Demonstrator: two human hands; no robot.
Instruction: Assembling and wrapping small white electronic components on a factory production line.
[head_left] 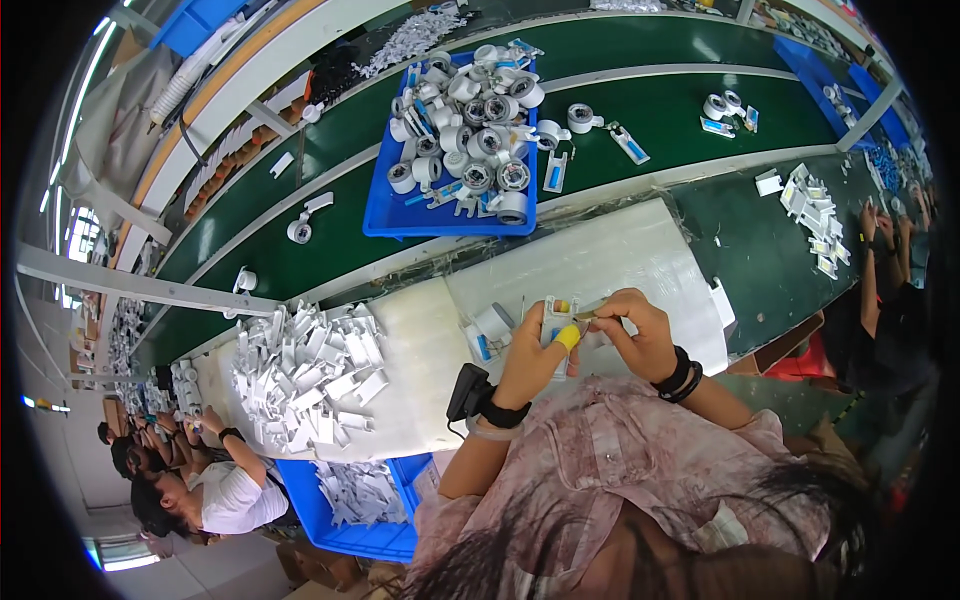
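Note:
My left hand [528, 362] is closed on a small white plastic housing [551, 318], its thumb covered by a yellow finger cot [568, 337]. My right hand [642, 338] meets it at the housing's right side, thumb and fingers pinched together. What lies in that pinch is too small to make out. Just left of my left hand, a white round-headed part [492, 322] with a blue-marked arm rests on the pale work mat [630, 250]. Both wrists carry black bands, and a small black device [467, 392] is strapped at the left one.
A heap of white plastic pieces [310, 370] covers the mat's left. Beyond it, a blue bin [375, 215] full of round-headed parts stands on the green conveyor [680, 105]. Another blue bin [345, 540] sits below left. More white pieces [812, 215] lie right. Other people work at both sides.

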